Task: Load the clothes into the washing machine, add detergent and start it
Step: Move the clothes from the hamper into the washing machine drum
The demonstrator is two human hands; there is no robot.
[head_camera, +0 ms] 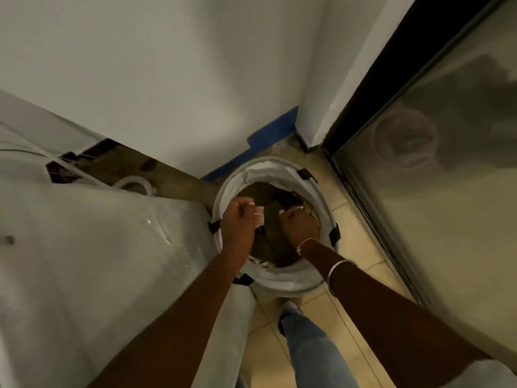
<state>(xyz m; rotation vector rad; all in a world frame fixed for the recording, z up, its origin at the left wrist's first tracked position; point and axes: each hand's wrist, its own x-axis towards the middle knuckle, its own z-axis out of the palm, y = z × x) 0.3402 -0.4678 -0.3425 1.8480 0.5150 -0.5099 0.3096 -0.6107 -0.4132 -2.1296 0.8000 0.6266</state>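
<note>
Olive garment [272, 219] lies on top of the clothes pile [267, 249] inside the white hamper [279, 280], which stands on the tiled floor [355, 239] just beside the washing machine [84, 247].

Head view, the only one: your right hand [299, 224] is clamped on that garment. Your left hand [240, 217] is curled at its other edge, but I can't tell if it actually has cloth.

Risks: the hamper looks soft and light, so a tangled pull could lift or tip it and dump clothes on the floor. The machine top looks covered by a sheet [159, 228], nothing open. Arrive with both hands full and you'll likely drop something.
</note>
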